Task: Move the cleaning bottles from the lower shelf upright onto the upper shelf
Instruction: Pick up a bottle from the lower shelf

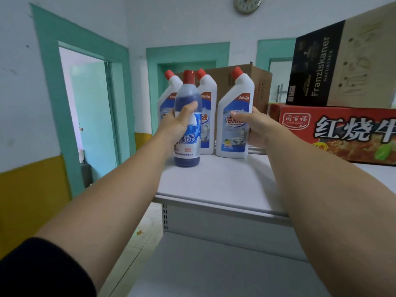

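Head view: the left hand (179, 125) is wrapped round the waist of the blue bottle (188, 94), thumb across the front and fingers curled behind. This bottle is a straight, round cylinder of see-through plastic, dark blue liquid showing through, with a glossy blue-and-white label and a ribbed red cap. It stands upright with its base at the near left edge of the upper shelf (214, 183), a smooth, pale grey metal board with a rolled front lip. Whether the base rests on the board I cannot tell.

Right of the blue bottle, the right hand (256, 127) grips the white bottle (237, 97) from its right side, thumb on the label and fingers round the back. That bottle is opaque white plastic, flat-sided, with a slanted neck and red cap, and it stands upright on the same shelf.

Behind the blue bottle stand the far-left bottle (169, 88) and the middle bottle (206, 93), both of the same white, bent-neck shape and both upright.

Further back, behind those bottles, is a plain brown cardboard box (259, 82). Well right of the blue bottle lies a glossy red carton (342, 133) with a black-and-tan box (321, 67) stacked on it.

Below the blue bottle, the lower shelf (214, 269) shows a matt grey surface under a perforated back panel.
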Demonstrator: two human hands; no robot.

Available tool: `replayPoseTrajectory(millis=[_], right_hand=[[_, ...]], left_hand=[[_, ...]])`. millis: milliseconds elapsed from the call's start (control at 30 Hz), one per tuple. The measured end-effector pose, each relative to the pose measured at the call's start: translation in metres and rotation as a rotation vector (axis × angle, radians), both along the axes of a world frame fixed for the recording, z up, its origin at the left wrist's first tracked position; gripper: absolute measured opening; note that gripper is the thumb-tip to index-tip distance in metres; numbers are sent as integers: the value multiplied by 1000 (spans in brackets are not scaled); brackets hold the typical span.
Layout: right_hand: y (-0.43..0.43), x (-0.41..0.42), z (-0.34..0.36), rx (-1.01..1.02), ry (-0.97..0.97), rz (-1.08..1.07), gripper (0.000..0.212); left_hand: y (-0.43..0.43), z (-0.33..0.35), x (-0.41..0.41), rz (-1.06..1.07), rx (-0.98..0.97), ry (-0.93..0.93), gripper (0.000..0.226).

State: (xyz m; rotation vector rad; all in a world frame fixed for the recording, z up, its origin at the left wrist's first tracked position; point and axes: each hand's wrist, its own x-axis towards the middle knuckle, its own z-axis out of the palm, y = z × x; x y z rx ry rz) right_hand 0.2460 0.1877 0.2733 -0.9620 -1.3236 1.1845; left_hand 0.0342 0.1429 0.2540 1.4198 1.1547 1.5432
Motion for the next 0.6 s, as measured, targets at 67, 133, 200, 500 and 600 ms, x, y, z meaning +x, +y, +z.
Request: replayPoseTrajectory(millis=[67,133,200,500,600], right_hand=[[1,1,-2,1,10,8,41],[2,0,-3,5,9,12,40],[2,-3,-3,11,4,10,39],[-3,-5,-7,-57,-150,-51,34],[-11,3,-14,-164,-445,-120,43]], left_hand=[[2,-2,-2,-18,0,0,69],[5,-4,-5,-39,11,-10,63],[7,-4,-6,-52,18,-11,52],[7,-7,-7,-54,11,11,38],[2,-6,-5,-35,7,18,41]])
